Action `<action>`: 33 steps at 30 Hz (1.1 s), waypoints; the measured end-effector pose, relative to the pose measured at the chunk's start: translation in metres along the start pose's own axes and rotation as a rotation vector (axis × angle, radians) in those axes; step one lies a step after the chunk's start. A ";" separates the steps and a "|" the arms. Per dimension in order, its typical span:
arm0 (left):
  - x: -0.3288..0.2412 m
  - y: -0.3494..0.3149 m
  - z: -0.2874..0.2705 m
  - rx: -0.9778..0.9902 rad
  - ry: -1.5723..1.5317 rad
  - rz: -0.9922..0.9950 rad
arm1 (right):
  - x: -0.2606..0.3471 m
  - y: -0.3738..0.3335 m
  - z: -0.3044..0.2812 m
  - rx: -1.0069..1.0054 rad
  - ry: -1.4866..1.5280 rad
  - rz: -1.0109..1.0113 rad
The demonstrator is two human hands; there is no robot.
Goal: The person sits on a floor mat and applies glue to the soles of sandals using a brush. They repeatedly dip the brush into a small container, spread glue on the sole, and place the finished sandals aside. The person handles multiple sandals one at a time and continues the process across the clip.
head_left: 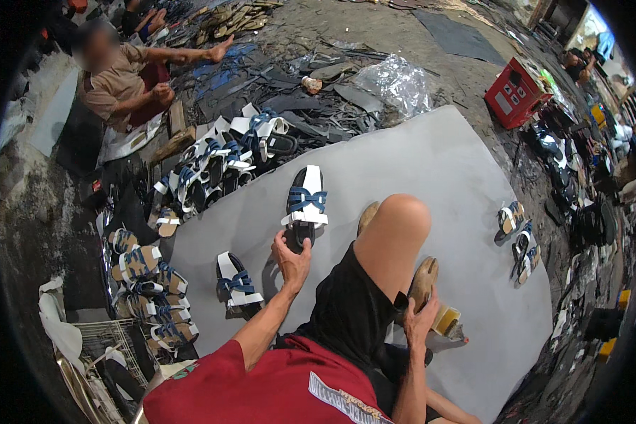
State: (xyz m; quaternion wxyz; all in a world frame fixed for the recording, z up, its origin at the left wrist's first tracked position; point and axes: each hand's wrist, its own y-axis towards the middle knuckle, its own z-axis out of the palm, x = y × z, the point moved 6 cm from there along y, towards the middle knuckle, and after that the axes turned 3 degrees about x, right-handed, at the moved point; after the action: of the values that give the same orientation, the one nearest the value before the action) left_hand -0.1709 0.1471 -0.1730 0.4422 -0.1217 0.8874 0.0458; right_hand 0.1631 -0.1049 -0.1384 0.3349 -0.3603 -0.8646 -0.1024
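Observation:
My left hand point(292, 263) grips the heel end of a sandal point(306, 201) with a black footbed and white and blue straps, held above the grey sheet point(466, 177). In my right hand point(420, 319) is a brown, foot-shaped piece that looks like a shoe last point(423, 281); fingers close around its lower end. Beside that hand stands a yellowish container point(446, 320) with a dark tip. A second white and blue sandal point(237, 283) lies left of my left forearm. Partly hidden behind my raised knee is another tan piece point(366, 218).
Piled sandals point(215, 159) lie beyond the sheet's left edge, with stacked tan-soled ones point(148, 283) nearer. A few sandals point(521, 244) rest at the sheet's right. A red box point(514, 93) stands far right. Another person point(120, 81) sits at far left among dark scraps point(283, 99).

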 end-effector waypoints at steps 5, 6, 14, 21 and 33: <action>0.024 -0.019 -0.014 0.070 0.380 0.179 | -0.008 -0.011 0.008 0.053 -0.060 -0.029; 0.022 -0.015 -0.017 0.085 0.477 0.233 | -0.008 -0.002 0.011 0.018 -0.065 -0.067; 0.040 -0.043 -0.029 0.660 0.696 0.107 | -0.012 -0.011 0.019 0.059 -0.199 0.040; 0.034 0.006 -0.025 0.516 0.704 0.117 | -0.014 -0.008 0.013 0.163 -0.237 0.161; 0.013 -0.093 -0.112 0.150 0.310 0.284 | -0.034 -0.007 0.010 -0.001 -0.147 0.088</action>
State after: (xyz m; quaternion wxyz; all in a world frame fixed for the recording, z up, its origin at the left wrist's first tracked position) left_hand -0.2417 0.0340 -0.1133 0.2973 0.0322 0.9540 0.0224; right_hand 0.1707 -0.1248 -0.1682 0.2742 -0.4049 -0.8701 -0.0613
